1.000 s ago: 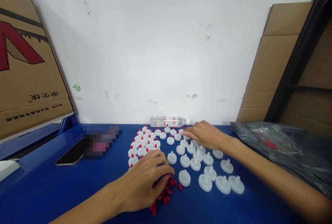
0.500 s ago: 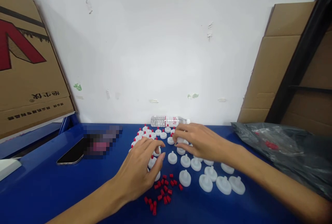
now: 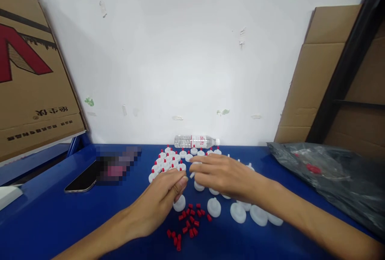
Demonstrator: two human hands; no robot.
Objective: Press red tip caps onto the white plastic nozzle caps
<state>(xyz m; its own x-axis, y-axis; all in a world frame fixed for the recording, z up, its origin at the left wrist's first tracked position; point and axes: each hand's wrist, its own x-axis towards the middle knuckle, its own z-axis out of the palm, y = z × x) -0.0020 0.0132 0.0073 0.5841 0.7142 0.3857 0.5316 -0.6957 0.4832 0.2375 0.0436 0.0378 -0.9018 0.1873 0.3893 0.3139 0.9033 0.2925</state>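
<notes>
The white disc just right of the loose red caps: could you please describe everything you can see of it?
The white disc is round, slightly translucent and looks like plastic, with a short, bare stem rising from its middle. It lies flat on the blue table, stem up. Neither the left hand nor the right hand touches it. A loose red cap lies close by its near left edge; whether they touch is hard to tell.

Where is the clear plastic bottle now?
In the head view's centre, the bottle lies on its side along the white wall, beyond red-tipped white plastic discs.
</notes>
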